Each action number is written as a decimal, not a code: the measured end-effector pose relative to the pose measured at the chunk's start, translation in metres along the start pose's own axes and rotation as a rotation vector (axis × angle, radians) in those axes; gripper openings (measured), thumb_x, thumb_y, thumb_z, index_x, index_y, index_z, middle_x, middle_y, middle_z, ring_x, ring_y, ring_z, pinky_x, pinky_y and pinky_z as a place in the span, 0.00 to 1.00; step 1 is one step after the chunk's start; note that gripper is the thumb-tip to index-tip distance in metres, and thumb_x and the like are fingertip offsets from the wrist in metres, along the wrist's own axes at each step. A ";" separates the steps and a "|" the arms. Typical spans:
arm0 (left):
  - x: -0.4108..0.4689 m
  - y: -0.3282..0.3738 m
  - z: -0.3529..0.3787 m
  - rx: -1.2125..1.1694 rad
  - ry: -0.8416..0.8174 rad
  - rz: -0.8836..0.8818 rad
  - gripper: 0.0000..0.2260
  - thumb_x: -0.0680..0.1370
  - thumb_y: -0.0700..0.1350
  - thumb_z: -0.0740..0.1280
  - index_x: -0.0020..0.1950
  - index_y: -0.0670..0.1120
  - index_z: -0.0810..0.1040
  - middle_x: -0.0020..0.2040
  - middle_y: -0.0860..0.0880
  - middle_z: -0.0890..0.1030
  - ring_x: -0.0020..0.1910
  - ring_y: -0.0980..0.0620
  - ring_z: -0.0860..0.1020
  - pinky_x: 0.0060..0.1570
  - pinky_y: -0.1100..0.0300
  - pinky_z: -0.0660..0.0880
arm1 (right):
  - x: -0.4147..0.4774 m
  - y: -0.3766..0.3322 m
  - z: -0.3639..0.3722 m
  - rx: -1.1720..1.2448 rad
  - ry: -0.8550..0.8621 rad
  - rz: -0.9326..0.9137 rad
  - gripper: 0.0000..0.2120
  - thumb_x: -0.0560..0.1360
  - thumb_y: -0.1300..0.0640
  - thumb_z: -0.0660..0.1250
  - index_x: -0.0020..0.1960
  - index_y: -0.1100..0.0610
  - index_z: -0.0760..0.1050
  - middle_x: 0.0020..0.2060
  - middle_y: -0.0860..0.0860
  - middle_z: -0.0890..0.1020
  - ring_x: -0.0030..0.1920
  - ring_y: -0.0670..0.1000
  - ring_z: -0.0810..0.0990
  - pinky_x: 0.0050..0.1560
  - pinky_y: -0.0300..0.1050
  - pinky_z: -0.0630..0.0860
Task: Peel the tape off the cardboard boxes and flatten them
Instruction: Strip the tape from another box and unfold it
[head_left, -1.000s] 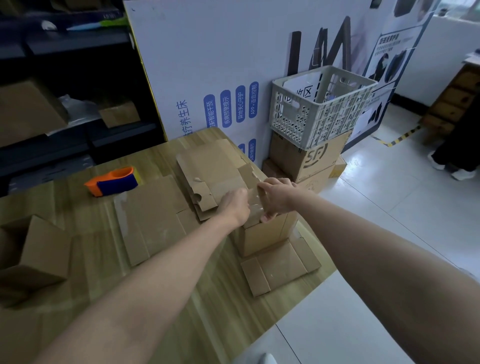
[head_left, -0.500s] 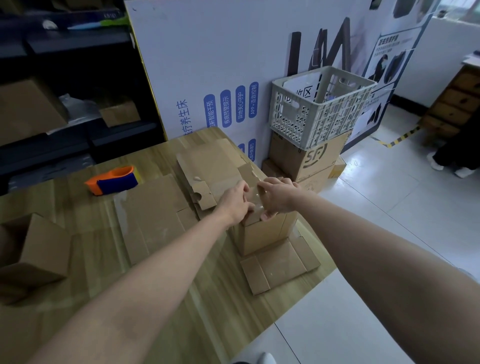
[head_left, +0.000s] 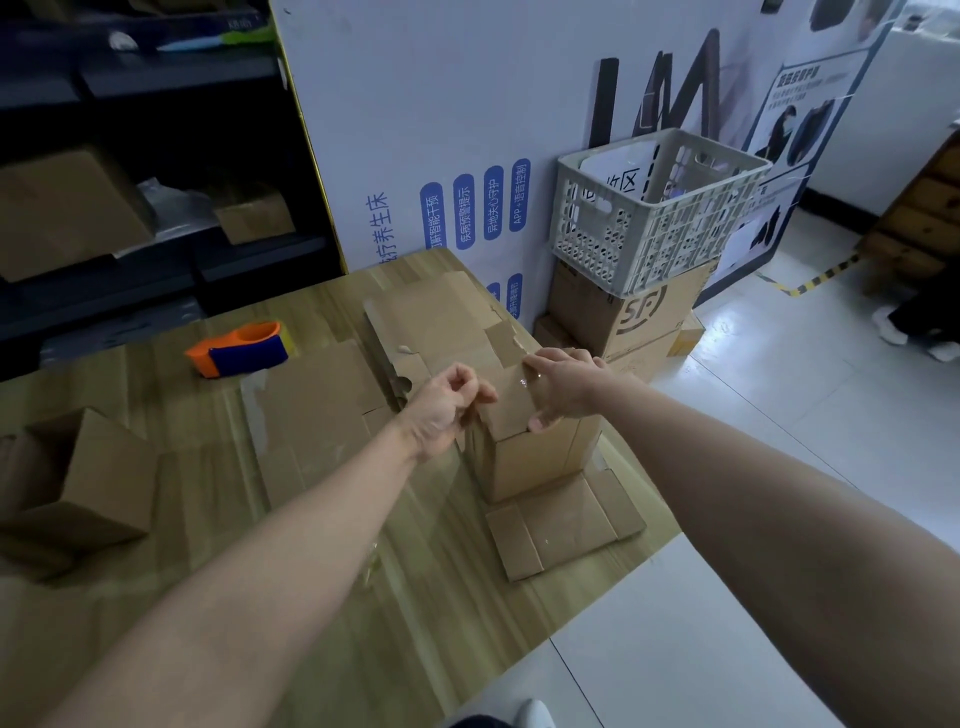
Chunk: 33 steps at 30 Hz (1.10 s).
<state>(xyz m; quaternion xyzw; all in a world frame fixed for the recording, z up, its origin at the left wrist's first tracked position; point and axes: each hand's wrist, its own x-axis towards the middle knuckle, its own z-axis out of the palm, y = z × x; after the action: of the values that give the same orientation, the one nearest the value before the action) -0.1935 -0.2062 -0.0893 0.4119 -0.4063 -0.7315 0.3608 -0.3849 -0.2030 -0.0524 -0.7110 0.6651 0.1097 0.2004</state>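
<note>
Box (head_left: 530, 460) stands upright near the right edge of the surface (head_left: 415, 613), bottom flaps splayed flat on the near side. Left hand (head_left: 441, 410) at its top left corner, fingers curled, pinching clear tape (head_left: 464, 436), which is faint. Right hand (head_left: 561, 384) grips the box top, thumb on the front face. Flattened cardboard (head_left: 311, 405) just behind. Dispenser (head_left: 239, 349) toward the far left.

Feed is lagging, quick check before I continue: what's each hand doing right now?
Left hand: pinching what looks like clear tape, hard to see.
Right hand: gripping the top of the upright box.
</note>
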 end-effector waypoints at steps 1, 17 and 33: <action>-0.002 -0.002 -0.003 -0.139 0.014 -0.040 0.13 0.81 0.34 0.56 0.38 0.46 0.69 0.35 0.48 0.77 0.38 0.51 0.76 0.39 0.58 0.69 | -0.001 -0.001 -0.001 -0.006 -0.001 0.002 0.47 0.68 0.40 0.73 0.78 0.45 0.50 0.76 0.46 0.54 0.76 0.60 0.49 0.72 0.65 0.50; -0.005 0.026 0.019 -0.639 0.072 -0.131 0.14 0.79 0.34 0.49 0.37 0.45 0.65 0.25 0.49 0.68 0.19 0.56 0.64 0.28 0.66 0.66 | -0.010 -0.044 -0.017 0.129 -0.090 -0.127 0.60 0.62 0.49 0.79 0.76 0.39 0.38 0.77 0.44 0.47 0.77 0.58 0.48 0.72 0.64 0.58; -0.018 0.012 0.024 0.714 0.178 -0.018 0.16 0.74 0.50 0.71 0.49 0.44 0.66 0.41 0.48 0.74 0.35 0.51 0.72 0.35 0.60 0.68 | -0.029 -0.004 -0.022 0.450 -0.037 0.092 0.45 0.70 0.64 0.68 0.75 0.37 0.49 0.71 0.53 0.64 0.65 0.57 0.68 0.62 0.52 0.69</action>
<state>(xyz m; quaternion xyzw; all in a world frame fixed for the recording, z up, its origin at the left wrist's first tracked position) -0.2054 -0.1885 -0.0654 0.5775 -0.5994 -0.5079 0.2219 -0.3861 -0.1864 -0.0196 -0.6151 0.7006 -0.0193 0.3611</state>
